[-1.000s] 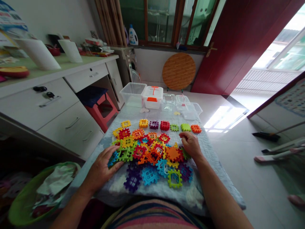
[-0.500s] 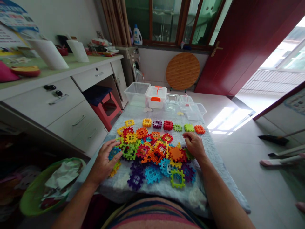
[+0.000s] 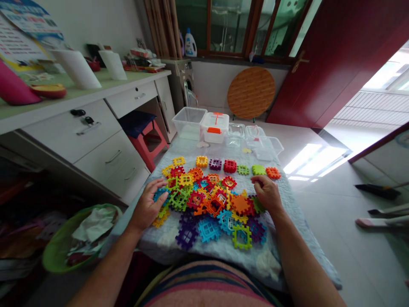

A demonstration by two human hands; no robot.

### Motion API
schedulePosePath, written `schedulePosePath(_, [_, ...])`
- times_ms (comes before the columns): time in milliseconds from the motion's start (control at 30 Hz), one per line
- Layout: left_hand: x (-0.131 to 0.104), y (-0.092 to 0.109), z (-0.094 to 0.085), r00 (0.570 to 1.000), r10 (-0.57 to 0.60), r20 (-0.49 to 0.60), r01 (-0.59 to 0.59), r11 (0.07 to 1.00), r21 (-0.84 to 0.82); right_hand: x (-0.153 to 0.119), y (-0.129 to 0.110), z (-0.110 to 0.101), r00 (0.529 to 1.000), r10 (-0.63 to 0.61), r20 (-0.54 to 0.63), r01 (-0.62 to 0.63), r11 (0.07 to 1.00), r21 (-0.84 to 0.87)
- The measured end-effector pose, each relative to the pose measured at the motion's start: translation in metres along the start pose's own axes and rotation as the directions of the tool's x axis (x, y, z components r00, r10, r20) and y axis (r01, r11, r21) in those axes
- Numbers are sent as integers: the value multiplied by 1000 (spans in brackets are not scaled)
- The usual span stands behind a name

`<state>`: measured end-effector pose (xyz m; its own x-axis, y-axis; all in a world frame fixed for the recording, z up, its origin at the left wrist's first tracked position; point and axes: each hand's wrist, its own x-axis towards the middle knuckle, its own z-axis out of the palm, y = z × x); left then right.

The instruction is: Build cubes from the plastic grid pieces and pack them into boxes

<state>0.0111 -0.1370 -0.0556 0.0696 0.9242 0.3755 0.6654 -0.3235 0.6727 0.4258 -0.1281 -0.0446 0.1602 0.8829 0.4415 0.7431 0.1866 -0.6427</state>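
Observation:
A pile of colourful plastic building tiles (image 3: 214, 200) with notched edges and window-like cutouts covers the middle of the cloth-covered table. My left hand (image 3: 148, 204) is at the pile's left edge, its thumb apart from its fingers. A blue tile (image 3: 160, 195) lies beside those fingers; whether they touch it I cannot tell. To the right of the pile my right hand (image 3: 267, 192) rests with curled fingers and nothing visible in them. Close by it lie a dark green tile (image 3: 259, 204) and an orange tile (image 3: 240, 205). Behind the pile, a row includes a red tile block (image 3: 230, 166) and an orange one (image 3: 273, 172).
Clear plastic boxes stand at the table's far end, including an open bin (image 3: 189, 121) and a lidded box with orange clips (image 3: 214, 130). A red stool (image 3: 149, 143) and a green laundry basket (image 3: 53, 251) are on the left. A red door (image 3: 306, 81) stands back right.
The whole view has shifted slightly to the right as the camera moved. Both hands stay by the pile with little visible movement, and the tiles keep their places.

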Motion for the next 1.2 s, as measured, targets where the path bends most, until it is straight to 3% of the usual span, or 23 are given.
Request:
schedulePosePath(100, [-3, 9, -4, 998, 54, -33, -50, 992, 113, 0, 1, 1, 1000, -3, 12, 3, 1000, 2])
schedulePosePath(233, [-6, 24, -5, 986, 159, 43, -164, 944, 288, 0, 0, 1, 1000, 3, 14, -3, 1000, 14])
schedulePosePath(433, [-5, 37, 5, 983, 146, 111, -179, 898, 402, 2, 2, -6, 988, 156, -2, -154, 980, 129])
schedulePosePath(600, [-3, 43, 5, 980, 133, 148, -174, 935, 308, 6, 2, -10, 963, 270, 14, -261, 914, 309])
schedulePosePath(767, [0, 51, 0, 980, 84, 182, -102, 990, 94, 6, -1, -9, 959, 282, 40, -278, 898, 340])
schedulePosePath(967, [14, 61, -1, 997, 35, 66, -31, 997, -64, 4, -1, -8, 967, 245, 76, -256, 917, 306])
schedulePosePath(1067, [28, 77, 9, 1000, 16, 19, -13, 989, -147, 4, -3, -7, 972, 223, 79, -236, 926, 294])
schedulePosePath(1200, [47, 103, 37, 987, 84, 134, -55, 978, -202, 3, -5, -5, 975, 209, 77, -222, 930, 293])
